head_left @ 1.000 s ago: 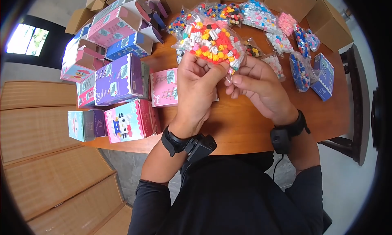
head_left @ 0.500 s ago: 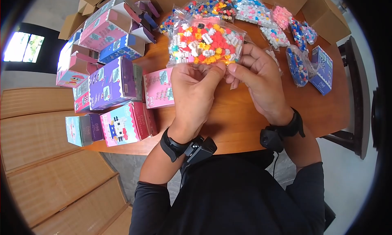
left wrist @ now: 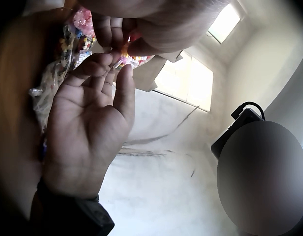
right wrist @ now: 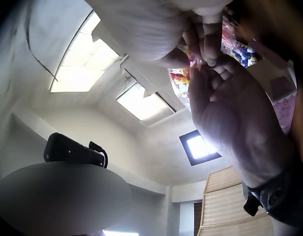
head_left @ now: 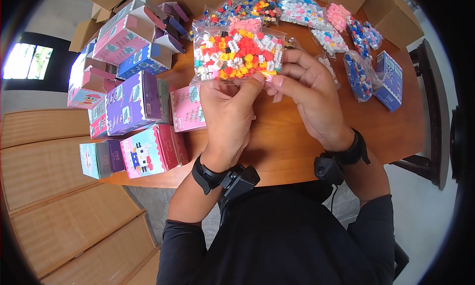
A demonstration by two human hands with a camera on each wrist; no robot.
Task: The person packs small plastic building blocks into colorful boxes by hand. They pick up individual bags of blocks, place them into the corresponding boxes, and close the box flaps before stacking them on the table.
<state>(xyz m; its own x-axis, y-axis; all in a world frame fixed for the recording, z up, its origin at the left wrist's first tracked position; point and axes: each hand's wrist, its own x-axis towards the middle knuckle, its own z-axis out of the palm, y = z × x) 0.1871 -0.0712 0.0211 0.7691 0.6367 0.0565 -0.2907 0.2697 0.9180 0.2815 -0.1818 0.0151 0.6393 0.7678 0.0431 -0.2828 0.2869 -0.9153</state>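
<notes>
A clear plastic bag (head_left: 242, 54) of small building bricks, mostly red, yellow and white with a pink clump on top, is held up over the table in the head view. The left hand (head_left: 228, 111) grips its lower edge, thumb on the near side and fingers behind, partly hidden. At the bag's lower right corner, the right hand (head_left: 314, 99) pinches the edge between thumb and fingertips, close beside the left thumb. Both wrist views show the two hands meeting at the bag's edge, with only a little of the bricks visible between them.
Several colourful toy boxes (head_left: 131, 104) stand at the left, some with flaps open. More brick bags (head_left: 302, 10) lie along the back and right of the wooden table (head_left: 289, 154). A purple box (head_left: 389, 82) stands at the right; cardboard boxes (head_left: 396, 20) line the back.
The bag has tipped more face-on to the head camera and shifted slightly left with both hands. The right fingertips have closed up to the bag's corner, near the left thumb.
</notes>
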